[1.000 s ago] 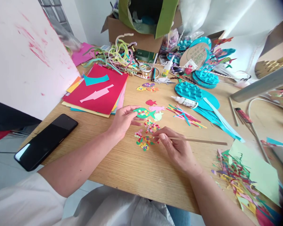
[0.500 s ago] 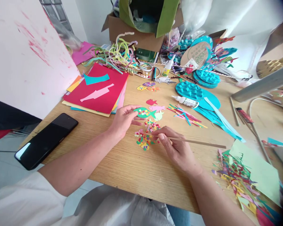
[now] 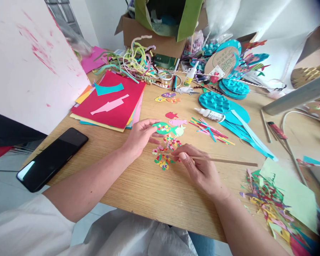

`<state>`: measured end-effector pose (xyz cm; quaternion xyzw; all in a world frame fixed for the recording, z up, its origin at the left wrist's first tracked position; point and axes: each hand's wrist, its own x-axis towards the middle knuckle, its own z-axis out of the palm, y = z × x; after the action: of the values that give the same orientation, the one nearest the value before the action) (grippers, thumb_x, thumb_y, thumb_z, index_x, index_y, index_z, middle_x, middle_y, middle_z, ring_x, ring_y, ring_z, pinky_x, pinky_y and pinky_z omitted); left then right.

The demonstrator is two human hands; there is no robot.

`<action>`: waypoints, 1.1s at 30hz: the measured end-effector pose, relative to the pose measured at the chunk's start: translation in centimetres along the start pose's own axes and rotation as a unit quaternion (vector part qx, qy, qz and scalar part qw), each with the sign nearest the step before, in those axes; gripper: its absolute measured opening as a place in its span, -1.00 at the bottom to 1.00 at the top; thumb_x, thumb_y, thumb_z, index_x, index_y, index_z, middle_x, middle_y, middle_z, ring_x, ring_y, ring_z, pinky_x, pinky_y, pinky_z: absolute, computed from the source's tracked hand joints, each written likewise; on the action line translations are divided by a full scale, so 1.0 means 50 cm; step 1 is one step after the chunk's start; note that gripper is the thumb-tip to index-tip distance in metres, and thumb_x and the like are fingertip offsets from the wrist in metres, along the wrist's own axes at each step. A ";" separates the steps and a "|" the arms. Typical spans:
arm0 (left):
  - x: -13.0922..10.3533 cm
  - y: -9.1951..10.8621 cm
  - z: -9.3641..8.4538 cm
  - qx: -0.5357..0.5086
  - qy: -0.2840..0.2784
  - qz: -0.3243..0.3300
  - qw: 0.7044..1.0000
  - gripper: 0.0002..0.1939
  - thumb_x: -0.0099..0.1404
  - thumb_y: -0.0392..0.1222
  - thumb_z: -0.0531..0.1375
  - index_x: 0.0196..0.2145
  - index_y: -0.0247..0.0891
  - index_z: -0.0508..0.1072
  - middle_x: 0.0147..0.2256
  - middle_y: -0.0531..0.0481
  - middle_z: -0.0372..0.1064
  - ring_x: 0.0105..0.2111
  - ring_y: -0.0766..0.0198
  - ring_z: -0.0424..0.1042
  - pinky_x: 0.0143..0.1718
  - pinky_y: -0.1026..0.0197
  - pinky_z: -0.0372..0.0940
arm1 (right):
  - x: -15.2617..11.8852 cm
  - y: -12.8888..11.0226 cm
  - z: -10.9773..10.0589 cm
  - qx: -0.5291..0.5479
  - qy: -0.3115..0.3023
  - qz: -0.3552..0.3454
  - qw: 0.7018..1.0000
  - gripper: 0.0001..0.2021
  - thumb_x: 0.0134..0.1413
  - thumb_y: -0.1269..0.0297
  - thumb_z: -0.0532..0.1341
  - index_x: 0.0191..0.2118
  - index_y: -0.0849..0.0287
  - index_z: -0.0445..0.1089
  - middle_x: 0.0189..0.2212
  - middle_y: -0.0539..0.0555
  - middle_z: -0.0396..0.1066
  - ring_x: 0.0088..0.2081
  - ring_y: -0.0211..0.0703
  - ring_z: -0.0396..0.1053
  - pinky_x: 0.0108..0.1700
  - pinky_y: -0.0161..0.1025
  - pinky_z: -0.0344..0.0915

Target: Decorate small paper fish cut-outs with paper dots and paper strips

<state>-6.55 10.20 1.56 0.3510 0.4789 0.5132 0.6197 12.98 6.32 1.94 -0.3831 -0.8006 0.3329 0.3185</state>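
A green paper fish (image 3: 163, 128) dotted with coloured paper spots is pinched by its left end in my left hand (image 3: 142, 137). My right hand (image 3: 197, 166) grips a thin wooden stick (image 3: 229, 162), whose tip points left over a pile of small paper dots (image 3: 162, 161). Whether a dot clings to the tip is too small to tell. Just beyond the green fish lie a pale green paper fish (image 3: 179, 131), a pink paper fish (image 3: 178, 122) and a red paper fish (image 3: 171, 115). Farther back are spotted paper fish (image 3: 168, 95) in purple, yellow and orange.
A black phone (image 3: 53, 158) lies at the left, near stacked coloured paper (image 3: 114, 89). A glue bottle (image 3: 211, 115) rests beside paper strips (image 3: 209, 131) and blue cut-outs (image 3: 216, 102). Paper scraps (image 3: 269, 202) cover the right corner. A cardboard box (image 3: 152, 39) stands behind.
The green fish in my left hand has shifted very slightly to the right. My right hand has moved the stick a little to the right, its tip staying over the dots.
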 end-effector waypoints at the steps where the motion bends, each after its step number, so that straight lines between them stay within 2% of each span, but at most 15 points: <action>1: -0.001 0.000 0.001 0.002 -0.012 -0.011 1.000 -0.70 0.20 -0.39 0.13 -0.10 -0.38 0.45 -0.17 -0.17 0.50 -0.42 0.17 0.57 -0.59 0.26 0.42 | 0.000 0.000 -0.001 0.004 0.005 0.003 1.000 -0.76 0.33 0.26 0.02 -0.30 0.17 0.38 -0.41 0.06 0.40 -0.36 -0.20 0.36 -0.30 -0.24 0.24; 6: -0.006 0.001 0.006 0.015 -0.049 -0.066 0.996 -0.70 0.24 -0.41 0.10 -0.05 -0.37 0.41 -0.23 -0.15 0.52 -0.42 0.18 0.56 -0.52 0.24 0.43 | 0.000 -0.001 -0.001 -0.014 0.024 0.006 1.000 -0.77 0.33 0.27 0.02 -0.31 0.17 0.37 -0.41 0.07 0.40 -0.36 -0.19 0.36 -0.29 -0.24 0.24; 14: -0.001 -0.010 0.004 -0.002 -0.056 -0.075 0.996 -0.73 0.23 -0.45 0.12 -0.11 -0.36 0.43 -0.30 -0.11 0.54 -0.40 0.23 0.55 -0.26 0.13 0.44 | -0.001 0.003 0.001 -0.069 0.043 -0.006 0.997 -0.76 0.33 0.28 0.03 -0.34 0.16 0.36 -0.47 0.06 0.40 -0.40 -0.19 0.35 -0.31 -0.22 0.22; 29: 0.000 -0.014 0.000 -0.009 -0.073 -0.067 0.995 -0.72 0.21 -0.42 0.14 -0.10 -0.35 0.44 -0.28 -0.12 0.54 -0.39 0.21 0.55 -0.26 0.12 0.45 | 0.002 -0.011 0.000 -0.005 -0.001 -0.044 0.999 -0.80 0.30 0.35 0.05 -0.26 0.16 0.41 -0.38 0.07 0.46 -0.33 -0.20 0.39 -0.26 -0.24 0.26; 33: -0.002 -0.009 0.002 -0.005 -0.073 -0.077 0.994 -0.72 0.22 -0.43 0.14 -0.10 -0.36 0.43 -0.31 -0.11 0.53 -0.42 0.21 0.55 -0.30 0.13 0.45 | -0.001 -0.007 -0.003 0.004 0.015 -0.021 1.000 -0.77 0.32 0.32 0.03 -0.29 0.18 0.40 -0.41 0.06 0.42 -0.35 -0.21 0.38 -0.28 -0.25 0.26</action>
<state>-6.32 10.00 1.19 0.3467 0.4557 0.4392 0.6923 12.99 6.19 2.28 -0.3700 -0.8023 0.3234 0.3389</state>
